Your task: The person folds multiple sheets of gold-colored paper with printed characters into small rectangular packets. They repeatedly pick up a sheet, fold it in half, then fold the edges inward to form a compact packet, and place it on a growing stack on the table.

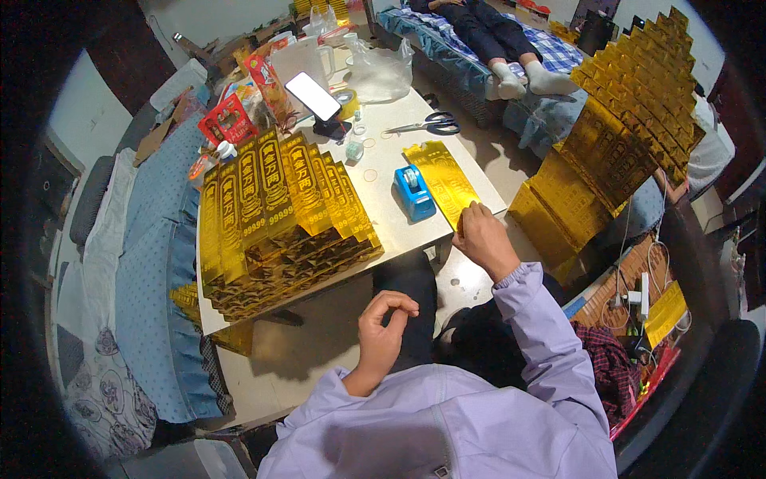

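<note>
My right hand (483, 239) grips the near end of a printed gold foil paper sheet (440, 173) at the table's front edge, fingers curled over it. The sheet lies on the white table (392, 212). Its far end looks uneven. Just left of it stands a blue tape dispenser (414, 194) with a roll in it. My left hand (386, 329) hovers above my lap, thumb and fingers curved into a ring, with nothing visible between them. Left on the table, folded gold paper pieces (281, 215) are stacked in stepped layers; they bear printed writing.
Black-handled scissors (440, 124), a bright-screened phone (312, 96), tape rolls (354, 149) and a plastic bag (383, 72) occupy the far table. More gold paper (640, 114) rises at right. A person's feet in white socks (541, 81) rest on a bed.
</note>
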`<state>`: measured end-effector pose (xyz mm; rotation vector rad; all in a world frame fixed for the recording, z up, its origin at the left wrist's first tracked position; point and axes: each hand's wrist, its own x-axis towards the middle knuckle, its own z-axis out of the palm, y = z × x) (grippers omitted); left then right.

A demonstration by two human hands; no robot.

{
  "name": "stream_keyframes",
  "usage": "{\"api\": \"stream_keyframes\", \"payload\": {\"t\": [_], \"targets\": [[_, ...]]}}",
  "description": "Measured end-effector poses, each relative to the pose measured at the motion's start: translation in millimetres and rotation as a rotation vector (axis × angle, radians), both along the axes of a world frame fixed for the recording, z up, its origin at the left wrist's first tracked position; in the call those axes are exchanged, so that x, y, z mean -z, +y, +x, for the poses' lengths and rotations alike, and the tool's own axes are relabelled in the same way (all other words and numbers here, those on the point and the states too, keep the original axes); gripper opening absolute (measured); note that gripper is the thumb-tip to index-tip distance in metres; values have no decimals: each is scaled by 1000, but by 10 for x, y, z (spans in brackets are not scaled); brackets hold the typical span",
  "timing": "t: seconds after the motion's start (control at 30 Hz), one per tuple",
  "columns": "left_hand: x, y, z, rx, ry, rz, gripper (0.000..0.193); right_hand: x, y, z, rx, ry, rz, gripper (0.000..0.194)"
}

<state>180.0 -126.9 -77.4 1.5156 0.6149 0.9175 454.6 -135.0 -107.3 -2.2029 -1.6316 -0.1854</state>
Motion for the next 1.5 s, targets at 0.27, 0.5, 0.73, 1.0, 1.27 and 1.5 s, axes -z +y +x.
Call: {"api": "stream_keyframes", "payload": {"t": [0.27,0.5,0.73,1.0,1.27,1.5], "targets": [[7,-4,-38,9,-34,-26,15,-146,67,26,11,117,-150,30],[-2,20,-92,2,-57,-38,16,-111,70,29,-31,-61,-104,17],[-41,127,-14,171,-23,-98,12,-649,-162,236,223,-283,344,12],[-69,276,769,327,-170,-684,75,-802,-696,-625,1,-70,672,14],[-213,284,857,352,-155,-897,82,-689,-1139,-955,-197,693,588,30],[-386,311,781,397,-188,-992,89,-797,-1196,-843,-223,650,466,45]]}}
